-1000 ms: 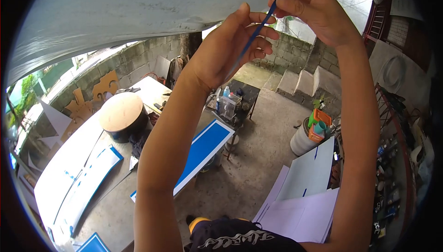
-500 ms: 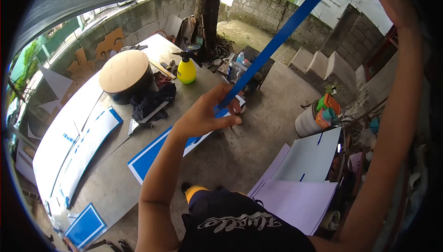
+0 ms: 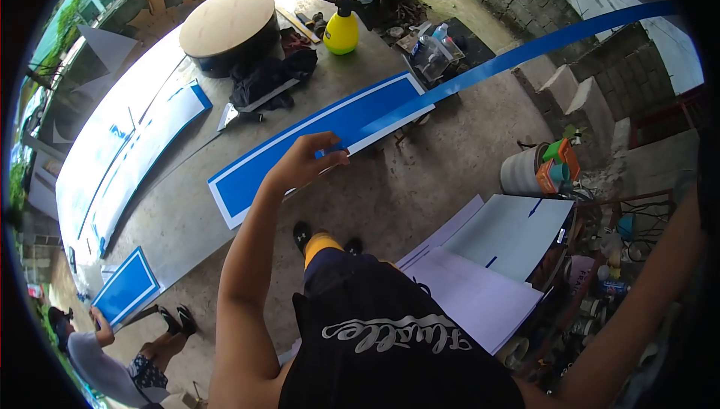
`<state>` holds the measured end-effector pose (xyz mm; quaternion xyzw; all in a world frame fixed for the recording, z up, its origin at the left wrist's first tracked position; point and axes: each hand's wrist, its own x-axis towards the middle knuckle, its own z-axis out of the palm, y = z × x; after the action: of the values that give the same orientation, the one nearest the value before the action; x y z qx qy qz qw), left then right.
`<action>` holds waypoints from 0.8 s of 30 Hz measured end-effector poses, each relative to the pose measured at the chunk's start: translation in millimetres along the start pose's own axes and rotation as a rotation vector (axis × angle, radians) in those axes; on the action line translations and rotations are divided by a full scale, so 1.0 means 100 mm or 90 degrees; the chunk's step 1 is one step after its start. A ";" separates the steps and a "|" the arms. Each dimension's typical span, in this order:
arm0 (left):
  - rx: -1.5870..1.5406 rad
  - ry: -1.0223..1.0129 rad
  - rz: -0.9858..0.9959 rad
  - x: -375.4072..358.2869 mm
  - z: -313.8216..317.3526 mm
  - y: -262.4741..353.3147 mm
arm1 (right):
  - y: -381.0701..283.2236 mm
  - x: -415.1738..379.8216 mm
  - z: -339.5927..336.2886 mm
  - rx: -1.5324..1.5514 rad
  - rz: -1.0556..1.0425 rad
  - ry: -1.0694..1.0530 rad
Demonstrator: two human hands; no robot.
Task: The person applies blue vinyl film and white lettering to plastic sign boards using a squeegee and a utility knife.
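Note:
A long, glossy blue strip [image 3: 517,60] runs from my left hand [image 3: 304,160] up to the far right edge of the view. My left fingers and thumb curl around its lower end. Below it, a blue panel with a white border [image 3: 259,176] lies along the table's near edge, and the strip crosses over its right part. My right arm [image 3: 645,311] reaches out to the right; its hand is hidden beyond the dark rim of the view.
On the table [image 3: 187,206] are a round wooden-topped drum [image 3: 229,23], a yellow spray bottle [image 3: 342,32], dark cloth [image 3: 262,79] and a curved white panel [image 3: 150,158]. Another person [image 3: 105,356] holds a smaller blue panel [image 3: 127,289]. White sheets [image 3: 472,296] lie at right, near a bucket [image 3: 521,169].
My right hand has swung outward and down, out of view. The blue strip now slants lower, across the panel. The view has shifted, showing more of the other person at lower left.

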<state>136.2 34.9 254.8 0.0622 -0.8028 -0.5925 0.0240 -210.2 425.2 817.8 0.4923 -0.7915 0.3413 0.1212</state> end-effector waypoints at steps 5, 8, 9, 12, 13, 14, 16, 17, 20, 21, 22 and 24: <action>-0.105 0.033 -0.137 -0.43 -0.10 -0.52 | 1.09 -0.19 -0.11 -0.005 0.060 0.006; 0.020 0.055 -0.151 -0.75 -0.27 -0.82 | 2.06 -0.30 -0.14 -0.138 -0.112 -0.109; 0.047 0.064 -0.173 -0.87 -0.33 -1.00 | 1.84 -0.33 0.29 0.149 0.252 0.054; 0.051 0.081 -0.301 -1.24 -0.51 -1.38 | 2.81 -0.56 0.58 0.173 0.351 0.113; 0.028 0.089 -0.332 -1.38 -0.57 -1.56 | 3.12 -0.67 0.70 0.182 0.376 0.135; -0.001 0.098 -0.353 -1.50 -0.63 -1.71 | 3.40 -0.78 0.87 0.189 0.399 0.139; -0.059 0.118 -0.405 -1.78 -0.72 -1.92 | 3.77 -0.98 1.37 0.202 0.442 0.094; -0.069 0.126 -0.420 -1.89 -0.77 -1.98 | 3.90 -1.05 1.66 0.206 0.467 0.044; -0.093 0.138 -0.468 -2.16 -0.82 -2.09 | 4.34 -1.34 2.52 0.238 0.536 -0.042; -0.093 0.138 -0.485 -2.24 -0.84 -2.10 | 4.49 -1.44 2.81 0.256 0.556 -0.060; -0.091 0.139 -0.501 -2.31 -0.86 -2.13 | 4.54 -1.52 3.14 0.268 0.582 -0.068; -0.135 0.198 -0.550 -2.52 -0.81 -2.30 | 4.48 -1.69 3.83 0.288 0.637 -0.088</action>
<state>411.6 -75.9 68.3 0.4754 -0.6255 -0.6107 -0.0986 -458.9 416.9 257.8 0.0912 -0.8420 0.4857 -0.2164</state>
